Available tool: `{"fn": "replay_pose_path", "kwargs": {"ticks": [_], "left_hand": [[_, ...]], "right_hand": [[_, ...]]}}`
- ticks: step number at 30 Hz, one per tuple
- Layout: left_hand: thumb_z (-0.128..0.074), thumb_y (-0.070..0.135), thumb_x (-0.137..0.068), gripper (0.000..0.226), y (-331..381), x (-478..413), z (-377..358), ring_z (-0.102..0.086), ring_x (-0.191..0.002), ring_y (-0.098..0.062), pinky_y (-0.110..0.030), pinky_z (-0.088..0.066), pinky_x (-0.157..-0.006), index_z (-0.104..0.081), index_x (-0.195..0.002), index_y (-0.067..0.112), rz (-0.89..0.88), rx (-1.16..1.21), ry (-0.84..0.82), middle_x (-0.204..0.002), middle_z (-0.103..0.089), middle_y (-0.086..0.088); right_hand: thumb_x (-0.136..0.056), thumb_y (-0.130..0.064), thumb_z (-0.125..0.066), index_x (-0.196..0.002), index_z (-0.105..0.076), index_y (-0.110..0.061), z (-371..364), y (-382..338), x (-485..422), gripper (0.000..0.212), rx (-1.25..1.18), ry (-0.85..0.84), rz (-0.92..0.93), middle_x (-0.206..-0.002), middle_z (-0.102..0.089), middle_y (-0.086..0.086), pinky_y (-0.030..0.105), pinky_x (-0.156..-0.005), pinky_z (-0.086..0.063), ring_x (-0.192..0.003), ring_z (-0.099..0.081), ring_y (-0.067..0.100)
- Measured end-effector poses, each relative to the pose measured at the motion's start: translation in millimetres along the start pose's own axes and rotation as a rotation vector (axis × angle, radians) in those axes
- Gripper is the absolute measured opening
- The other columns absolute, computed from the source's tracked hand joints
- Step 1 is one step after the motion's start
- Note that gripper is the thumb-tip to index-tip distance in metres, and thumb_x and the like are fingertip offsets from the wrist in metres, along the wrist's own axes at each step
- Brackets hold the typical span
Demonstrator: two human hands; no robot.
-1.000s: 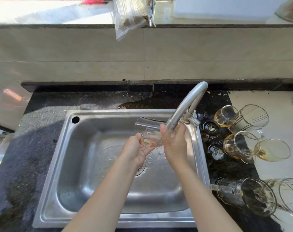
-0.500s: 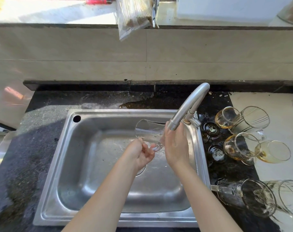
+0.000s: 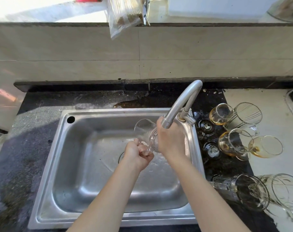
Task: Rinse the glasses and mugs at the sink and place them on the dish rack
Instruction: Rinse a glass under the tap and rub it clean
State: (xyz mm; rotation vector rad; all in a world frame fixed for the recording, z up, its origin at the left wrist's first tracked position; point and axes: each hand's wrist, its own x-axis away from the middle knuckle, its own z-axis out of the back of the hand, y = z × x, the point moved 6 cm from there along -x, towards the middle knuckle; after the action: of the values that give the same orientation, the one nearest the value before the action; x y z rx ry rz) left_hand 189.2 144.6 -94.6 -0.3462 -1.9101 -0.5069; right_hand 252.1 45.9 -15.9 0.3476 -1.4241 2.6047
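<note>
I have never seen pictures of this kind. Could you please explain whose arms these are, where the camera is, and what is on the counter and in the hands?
There is no machine here: these are a person's two bare arms. Every picture comes from one wide-angle camera worn on the person's head, looking forward and down. Below is a steel sink with a curved faucet. The left hand is curled round what seems to be the handle of a clear glass mug, which is tilted on its side under the spout. The right hand holds its base end. On the counter to the right, several glasses lie on their sides, some with brownish residue.
</note>
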Motion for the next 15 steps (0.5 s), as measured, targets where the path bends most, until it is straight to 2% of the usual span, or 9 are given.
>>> {"fn": "replay_pose_path", "kwargs": {"ticks": [2,4,5,7,9,11,12,13,15], "left_hand": [[-0.036,0.027,-0.102,0.045,-4,1,1,-0.029,-0.026,-0.008,-0.016,-0.026,-0.037,-0.042,-0.058,0.016,0.034,-0.033,-0.028,-0.034,-0.039,0.005],[-0.036,0.022,-0.099,0.042,-9,3,2,-0.03,-0.029,-0.006,-0.015,-0.023,-0.035,-0.045,-0.058,0.017,0.062,-0.049,-0.034,-0.035,-0.042,0.004],[-0.036,0.02,-0.098,0.041,-9,4,3,-0.029,-0.03,-0.006,-0.014,-0.021,-0.035,-0.045,-0.058,0.016,0.073,-0.041,-0.033,-0.035,-0.042,0.004],[-0.034,0.016,-0.096,0.039,-6,3,7,-0.024,-0.029,-0.007,-0.012,-0.021,-0.035,-0.041,-0.058,0.016,0.067,-0.052,0.004,-0.035,-0.036,0.006],[-0.034,0.013,-0.095,0.036,0,1,10,-0.017,-0.025,-0.01,-0.008,-0.022,-0.035,-0.036,-0.06,0.019,0.041,-0.09,0.066,-0.033,-0.025,0.007],[-0.03,0.009,-0.095,0.038,6,3,8,-0.016,-0.023,-0.012,-0.007,-0.024,-0.037,-0.03,-0.059,0.02,0.019,-0.125,0.098,-0.031,-0.02,0.006],[-0.028,0.005,-0.094,0.038,7,4,6,-0.016,-0.022,-0.012,-0.006,-0.023,-0.037,-0.028,-0.058,0.019,0.016,-0.128,0.1,-0.029,-0.019,0.006],[-0.025,0.001,-0.091,0.038,9,6,2,-0.016,-0.021,-0.012,-0.006,-0.022,-0.038,-0.026,-0.057,0.018,0.01,-0.137,0.089,-0.028,-0.019,0.005],[-0.022,-0.004,-0.084,0.034,15,9,-5,-0.016,-0.02,-0.012,-0.011,-0.019,-0.039,-0.025,-0.058,0.018,-0.016,-0.15,0.065,-0.028,-0.02,0.005]], "right_hand": [[-0.085,-0.054,-0.031,-0.076,-0.052,-0.019,-1,-18,19,0.041,0.134,0.088,0.218,-0.076,-0.06,0.007,0.043,-0.068,-0.051,-0.074,-0.06,0.029],[-0.089,-0.049,-0.034,-0.083,-0.059,-0.017,-7,-32,26,0.041,0.281,0.045,0.361,-0.079,-0.061,0.002,0.038,-0.065,-0.047,-0.076,-0.057,0.024],[-0.091,-0.045,-0.038,-0.08,-0.061,-0.017,-7,-29,20,0.037,0.226,-0.013,0.284,-0.077,-0.062,0.001,0.038,-0.067,-0.047,-0.077,-0.057,0.024],[-0.092,-0.041,-0.045,-0.074,-0.064,-0.018,-7,-19,10,0.035,-0.012,-0.151,-0.025,-0.07,-0.059,-0.002,0.039,-0.073,-0.047,-0.076,-0.056,0.024],[-0.095,-0.041,-0.046,-0.086,-0.071,-0.02,-10,-8,4,0.033,-0.239,-0.254,-0.242,-0.076,-0.06,-0.002,0.035,-0.076,-0.05,-0.076,-0.058,0.018],[-0.097,-0.041,-0.049,-0.089,-0.069,-0.02,-11,-6,4,0.03,-0.311,-0.288,-0.281,-0.093,-0.068,0.006,0.037,-0.088,-0.051,-0.091,-0.063,0.024],[-0.095,-0.044,-0.051,-0.088,-0.069,-0.018,-7,-6,6,0.032,-0.299,-0.271,-0.257,-0.101,-0.068,0.012,0.044,-0.094,-0.05,-0.1,-0.063,0.029],[-0.092,-0.048,-0.055,-0.087,-0.069,-0.018,-3,-6,8,0.034,-0.285,-0.243,-0.218,-0.102,-0.068,0.015,0.047,-0.096,-0.048,-0.102,-0.063,0.031],[-0.085,-0.05,-0.064,-0.074,-0.069,-0.028,3,-5,6,0.025,-0.303,-0.245,-0.184,-0.087,-0.069,0.002,0.044,-0.086,-0.054,-0.091,-0.066,0.025]]}}
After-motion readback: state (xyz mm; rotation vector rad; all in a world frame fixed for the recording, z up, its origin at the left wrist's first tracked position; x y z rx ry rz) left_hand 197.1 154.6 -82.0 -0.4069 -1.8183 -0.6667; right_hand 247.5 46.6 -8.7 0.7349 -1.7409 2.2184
